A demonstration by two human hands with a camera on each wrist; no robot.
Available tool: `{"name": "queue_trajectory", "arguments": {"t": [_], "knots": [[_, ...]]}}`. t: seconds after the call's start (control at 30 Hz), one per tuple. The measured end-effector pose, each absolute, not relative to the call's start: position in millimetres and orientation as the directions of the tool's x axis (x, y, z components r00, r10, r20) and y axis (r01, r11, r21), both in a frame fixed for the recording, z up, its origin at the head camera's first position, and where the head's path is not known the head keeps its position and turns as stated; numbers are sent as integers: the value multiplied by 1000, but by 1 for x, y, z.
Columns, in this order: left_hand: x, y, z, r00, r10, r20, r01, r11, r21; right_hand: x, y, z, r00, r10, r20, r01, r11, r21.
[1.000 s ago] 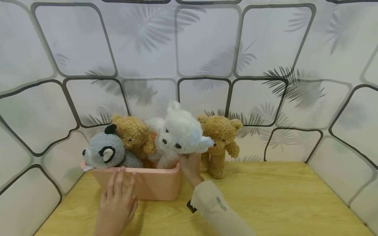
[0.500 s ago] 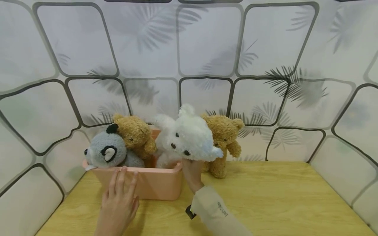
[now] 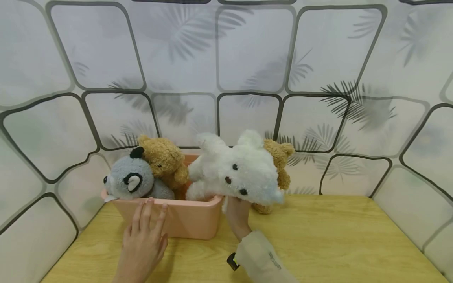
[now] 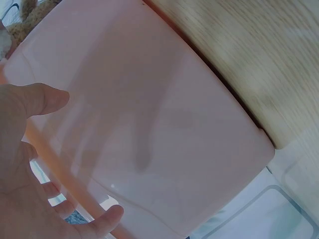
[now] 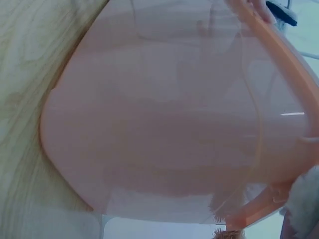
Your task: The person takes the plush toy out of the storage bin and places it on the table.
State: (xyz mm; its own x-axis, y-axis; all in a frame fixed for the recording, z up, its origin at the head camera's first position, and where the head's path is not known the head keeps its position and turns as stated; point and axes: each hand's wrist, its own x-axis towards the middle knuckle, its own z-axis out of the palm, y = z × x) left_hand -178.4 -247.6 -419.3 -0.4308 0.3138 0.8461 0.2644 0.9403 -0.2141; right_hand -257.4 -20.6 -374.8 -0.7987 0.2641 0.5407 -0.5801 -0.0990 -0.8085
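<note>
My right hand (image 3: 238, 216) grips a fluffy white teddy bear (image 3: 219, 169) from below, near its head; the fingers are mostly hidden in the fur. The bear lies tilted sideways, its head past the right end of a pink plastic bin (image 3: 191, 220) and its lower body over the bin's opening. Against the bin's front rim rest the straight, spread fingers of my left hand (image 3: 143, 239). In the left wrist view that hand (image 4: 30, 184) touches the rim, thumb apart from the wall. Only white fur (image 5: 306, 204) shows at the right wrist view's edge, without the right hand.
A grey-blue plush toy (image 3: 129, 179) and a brown teddy bear (image 3: 164, 161) sit in the bin's left part. Another brown teddy bear (image 3: 281, 157) stands on the wooden table (image 3: 329, 236), partly behind the white one. A patterned cloth wall (image 3: 251, 51) encloses the back and sides.
My right hand has moved the white teddy bear to the right and a little toward me, and it now covers more of the standing brown bear. The left hand stays at the rim.
</note>
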Motion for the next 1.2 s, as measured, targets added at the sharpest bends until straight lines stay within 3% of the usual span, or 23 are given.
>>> {"name": "queue_trajectory", "arguments": {"t": [0.17,0.27,0.53,0.83,1.2], "knots": [[-178,-248,-419,-450,311,837,271,941,-203,-246,-9,-372,-923,209,325,-367,-218,-904],[-177,-249,-419,-455,307,836,271,942,-199,-244,-1,-372,-956,150,251,-284,-271,-920],[-175,-248,-420,-471,305,828,268,944,-195,-247,10,-371,-942,206,266,-336,-518,-787],[-175,-247,-421,-473,316,822,268,941,-207,-239,21,-374,-965,178,191,-259,-583,-770],[-178,-247,-420,-439,316,841,277,938,-207,-239,49,-374,-933,218,287,-359,-614,-703]]}}
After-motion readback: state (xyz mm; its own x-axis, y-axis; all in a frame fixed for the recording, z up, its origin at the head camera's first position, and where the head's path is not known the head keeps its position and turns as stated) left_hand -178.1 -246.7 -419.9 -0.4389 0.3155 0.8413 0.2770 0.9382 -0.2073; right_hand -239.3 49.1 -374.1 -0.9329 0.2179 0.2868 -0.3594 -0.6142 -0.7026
